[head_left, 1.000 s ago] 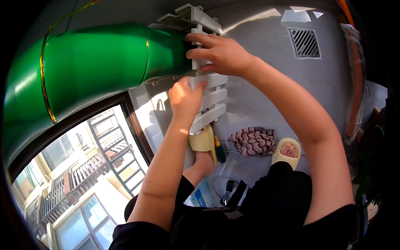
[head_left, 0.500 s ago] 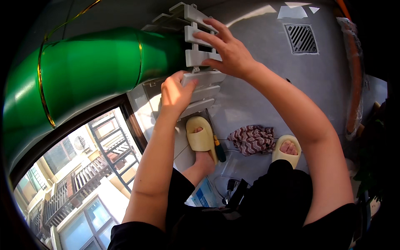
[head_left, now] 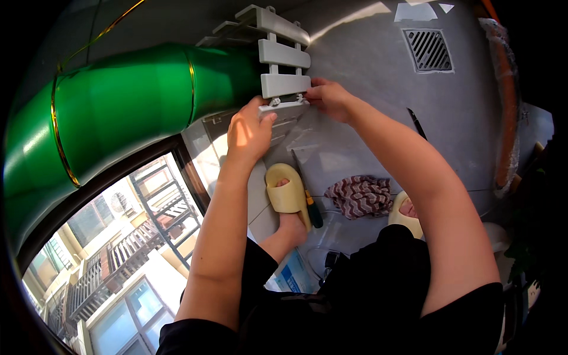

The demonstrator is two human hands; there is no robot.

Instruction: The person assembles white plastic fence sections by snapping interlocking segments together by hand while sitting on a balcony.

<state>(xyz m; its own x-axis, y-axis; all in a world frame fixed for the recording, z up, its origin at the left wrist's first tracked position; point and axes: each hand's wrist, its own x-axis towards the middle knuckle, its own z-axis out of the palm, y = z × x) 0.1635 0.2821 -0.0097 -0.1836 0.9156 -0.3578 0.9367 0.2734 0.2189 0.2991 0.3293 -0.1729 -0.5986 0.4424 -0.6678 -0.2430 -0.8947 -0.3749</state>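
Likely home: slippers, floor drain

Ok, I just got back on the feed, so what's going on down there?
A person has both hands at a white slatted panel, which bends at a joint below its upper three slats. The left hand grips the slat under the joint; the right hand is at the joint's right end, its grip unclear. The green tube lies left of the panel.
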